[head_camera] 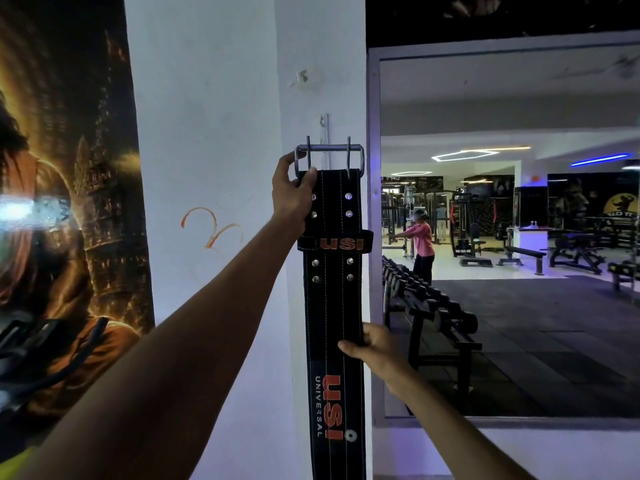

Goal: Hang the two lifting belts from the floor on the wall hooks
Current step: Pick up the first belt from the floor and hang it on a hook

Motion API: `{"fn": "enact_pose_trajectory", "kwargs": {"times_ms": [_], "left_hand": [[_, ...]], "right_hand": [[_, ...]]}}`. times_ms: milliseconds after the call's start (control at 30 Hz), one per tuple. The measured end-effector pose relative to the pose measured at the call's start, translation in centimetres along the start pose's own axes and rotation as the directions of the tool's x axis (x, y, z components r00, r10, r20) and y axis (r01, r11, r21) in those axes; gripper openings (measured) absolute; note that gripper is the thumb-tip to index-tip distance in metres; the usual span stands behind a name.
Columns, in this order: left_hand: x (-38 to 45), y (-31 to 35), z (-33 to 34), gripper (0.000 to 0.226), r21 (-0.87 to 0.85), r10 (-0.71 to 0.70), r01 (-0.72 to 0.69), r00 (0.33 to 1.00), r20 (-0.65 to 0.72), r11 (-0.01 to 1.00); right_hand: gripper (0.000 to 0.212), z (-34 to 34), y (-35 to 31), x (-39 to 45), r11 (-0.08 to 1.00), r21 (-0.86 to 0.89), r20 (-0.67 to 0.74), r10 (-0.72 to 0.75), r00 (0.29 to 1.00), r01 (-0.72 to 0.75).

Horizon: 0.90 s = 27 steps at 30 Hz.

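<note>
A black lifting belt (331, 299) with orange USI lettering hangs vertically against the white pillar. Its steel double-prong buckle (329, 157) is at the top, level with the lower end of a white wall hook (324, 133). Whether the buckle rests on the hook I cannot tell. My left hand (292, 195) grips the belt's upper left edge just under the buckle. My right hand (374, 344) pinches the belt's right edge lower down. A second belt is not in view.
The white pillar (214, 133) fills the middle, with a dark poster (69, 202) on its left. To the right a large mirror (519, 237) reflects the gym, a person in a pink top, and a dumbbell rack (433, 313).
</note>
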<state>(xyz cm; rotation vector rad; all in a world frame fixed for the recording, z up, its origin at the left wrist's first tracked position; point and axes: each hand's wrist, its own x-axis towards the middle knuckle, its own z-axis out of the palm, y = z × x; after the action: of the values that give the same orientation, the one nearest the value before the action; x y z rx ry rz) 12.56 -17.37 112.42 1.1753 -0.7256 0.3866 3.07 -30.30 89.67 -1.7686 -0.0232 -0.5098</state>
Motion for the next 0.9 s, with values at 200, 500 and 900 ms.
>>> {"fn": "enact_pose_trajectory", "kwargs": {"times_ms": [200,500,900], "left_hand": [[-0.1,-1.1,0.2,0.031,-0.001,-0.015,0.015,1.000,0.004,1.000],[0.3,-0.5,0.6,0.032,0.020,0.002,-0.002,1.000,0.010,1.000],[0.3,-0.9,0.9,0.030,0.014,0.006,-0.005,1.000,-0.011,1.000]], "right_hand": [[0.014,-1.7,-4.6,3.4,0.992,0.100,-0.099,-0.070,0.993,0.080],[0.020,0.5,5.4,0.7,0.997,0.074,-0.048,0.015,0.999,-0.011],[0.022,-0.1,4.9,1.0,0.995,0.104,-0.064,-0.006,0.998,0.013]]}}
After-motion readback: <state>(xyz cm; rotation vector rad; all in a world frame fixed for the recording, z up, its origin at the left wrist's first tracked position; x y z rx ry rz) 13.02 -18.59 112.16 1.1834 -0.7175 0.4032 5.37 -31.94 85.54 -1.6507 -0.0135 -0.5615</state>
